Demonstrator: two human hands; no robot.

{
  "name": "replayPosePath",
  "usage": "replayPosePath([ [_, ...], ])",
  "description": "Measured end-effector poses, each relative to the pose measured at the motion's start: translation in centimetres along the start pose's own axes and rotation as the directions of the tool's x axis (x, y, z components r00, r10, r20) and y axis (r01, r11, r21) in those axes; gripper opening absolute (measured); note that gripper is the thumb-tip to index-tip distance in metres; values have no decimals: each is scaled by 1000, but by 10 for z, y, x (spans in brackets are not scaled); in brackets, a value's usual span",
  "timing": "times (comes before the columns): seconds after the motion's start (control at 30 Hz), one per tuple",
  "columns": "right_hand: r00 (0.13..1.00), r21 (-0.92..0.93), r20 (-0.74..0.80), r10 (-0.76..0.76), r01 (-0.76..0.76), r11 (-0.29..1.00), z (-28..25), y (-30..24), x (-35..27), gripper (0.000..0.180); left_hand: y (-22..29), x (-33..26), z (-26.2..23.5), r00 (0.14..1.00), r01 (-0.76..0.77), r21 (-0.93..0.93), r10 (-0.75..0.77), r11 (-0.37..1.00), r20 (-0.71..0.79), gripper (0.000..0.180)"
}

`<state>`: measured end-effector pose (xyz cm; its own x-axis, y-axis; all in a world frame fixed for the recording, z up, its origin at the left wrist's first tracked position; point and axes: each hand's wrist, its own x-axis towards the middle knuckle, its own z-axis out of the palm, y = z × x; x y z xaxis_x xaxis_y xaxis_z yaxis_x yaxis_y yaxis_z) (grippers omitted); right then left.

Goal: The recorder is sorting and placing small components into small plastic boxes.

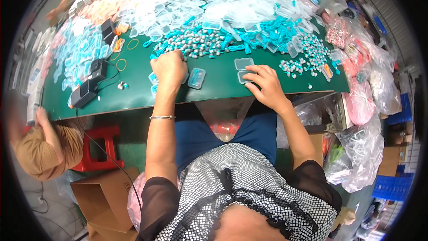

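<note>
"Any room along the edge?"

"Yes, in strips along the near edge of the green surface (218, 87): a wide stretch from the black devices (84, 93) across to the left hand (170, 69), then a smaller gap between the filled box (196, 78) and the right hand (266, 83), then another stretch to the right, below the loose bead cluster (307, 53)."

"And toward the far side?"

"Tight. Just beyond the left hand, a dense band of silver-and-teal beads (200, 42); to the right of that, bundled teal cords (267, 35); past both, a broad heap of clear boxes (223, 6)."

"How about the left hand, then?"

"Curled into a loose fist, back of the hand upward, right at the near rim of the beads. Can't tell whether pinching anything, with fingertips out of sight. Close by the wrist, partly covered, a few small blue boxes (154, 90)."

"And the right?"

"Loosely spread, thumb apart from the fingers, with fingertips at the right side of an open clear box (244, 64). Lying near the edge, with far half in plain view and nearer half partly under the fingers."

"Between the two hands?"

"The filled box, slightly askew, with teal inside, nearer to the left hand and well apart from the open clear box."
</note>
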<state>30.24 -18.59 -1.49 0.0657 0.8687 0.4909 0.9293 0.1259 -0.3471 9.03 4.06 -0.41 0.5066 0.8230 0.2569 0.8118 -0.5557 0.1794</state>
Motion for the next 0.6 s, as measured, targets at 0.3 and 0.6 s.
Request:
replayPosePath([
  [0.3,929,-211,-327,176,-253,944,-47,52,-6,10,3,-23,-17,976,-184,-464,106,867,-190,14],
  [0.6,923,-518,-88,376,-365,774,-47,78,10,6,75,-58,0,909,-401,-492,401,773,-111,11],
])
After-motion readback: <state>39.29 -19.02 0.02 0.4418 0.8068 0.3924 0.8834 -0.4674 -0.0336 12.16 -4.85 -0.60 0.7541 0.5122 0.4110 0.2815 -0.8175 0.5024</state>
